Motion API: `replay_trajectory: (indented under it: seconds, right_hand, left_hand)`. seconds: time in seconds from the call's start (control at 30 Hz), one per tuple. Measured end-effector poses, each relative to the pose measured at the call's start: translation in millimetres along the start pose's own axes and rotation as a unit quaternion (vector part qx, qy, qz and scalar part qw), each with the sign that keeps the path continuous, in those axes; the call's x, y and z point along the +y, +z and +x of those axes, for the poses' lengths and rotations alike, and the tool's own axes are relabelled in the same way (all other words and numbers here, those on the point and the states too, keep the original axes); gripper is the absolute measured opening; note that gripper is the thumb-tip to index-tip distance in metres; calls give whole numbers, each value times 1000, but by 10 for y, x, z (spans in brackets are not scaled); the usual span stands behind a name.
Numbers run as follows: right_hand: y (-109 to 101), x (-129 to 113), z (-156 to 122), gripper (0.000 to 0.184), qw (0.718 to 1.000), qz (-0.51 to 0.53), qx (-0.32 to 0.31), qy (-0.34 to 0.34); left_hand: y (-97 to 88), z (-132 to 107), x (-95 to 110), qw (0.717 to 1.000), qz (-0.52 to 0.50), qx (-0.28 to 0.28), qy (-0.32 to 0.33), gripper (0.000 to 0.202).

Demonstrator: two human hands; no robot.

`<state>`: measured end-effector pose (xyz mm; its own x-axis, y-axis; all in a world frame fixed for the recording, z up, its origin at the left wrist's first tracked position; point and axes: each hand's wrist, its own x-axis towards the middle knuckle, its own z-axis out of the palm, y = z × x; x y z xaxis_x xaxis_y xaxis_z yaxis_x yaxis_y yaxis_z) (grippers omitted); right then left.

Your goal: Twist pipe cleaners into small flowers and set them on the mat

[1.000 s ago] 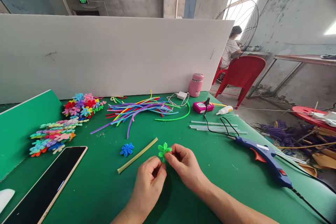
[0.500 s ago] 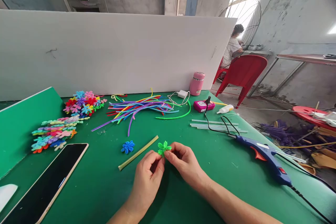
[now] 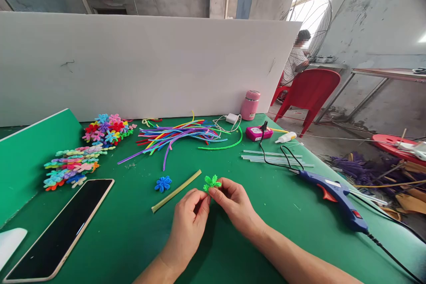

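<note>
Two bare hands meet over a green table [image 3: 133,239]. The left hand [image 3: 188,224] and right hand [image 3: 234,204] come together, fingertips pinched on a small green flower [image 3: 212,182] of fuzzy wire, held just above the cloth. The petals look formed, so this seems to be the shaping step. Further bending would call for a firm pinch at the centre. A blue flower [image 3: 163,183] and a pale stick [image 3: 176,191] lie just to the left, and a glue gun [image 3: 336,195] lies to the right.

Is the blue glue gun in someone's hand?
No, the blue glue gun lies on the green table, apart from the left hand and right hand, which both pinch the green pipe-cleaner flower.
</note>
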<state>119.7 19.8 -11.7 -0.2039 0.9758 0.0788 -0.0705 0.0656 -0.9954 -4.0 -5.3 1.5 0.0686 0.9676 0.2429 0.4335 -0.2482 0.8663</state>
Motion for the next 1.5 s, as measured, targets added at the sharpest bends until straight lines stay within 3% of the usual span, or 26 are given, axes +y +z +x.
replay_trajectory:
  seconds: [0.4,0.6,0.77,1.17,1.3,1.5]
  right_hand:
    - [-56,-41,5,32,997,-8,-78,18]
    - [-62,-27,19,33,998,0,-54,18]
    - [-68,-13,20,33,997,-6,-74,22]
    - [-70,-99,6,37,990,62,-89,96]
    - [-73,-88,20,37,989,72,-84,99]
    - [-83,-78,45,37,993,46,-51,95]
  left_hand:
    - [-62,27,20,970,-203,-14,-135,21]
    - [-64,22,0,965,-218,-49,-139,20]
    - [-68,21,6,959,-241,-60,-139,18]
    - [-134,11,-45,988,-109,-89,-56,18]
    - [-128,34,-56,980,-159,-83,-90,16]
    - [-109,46,-89,941,-287,-84,-162,17]
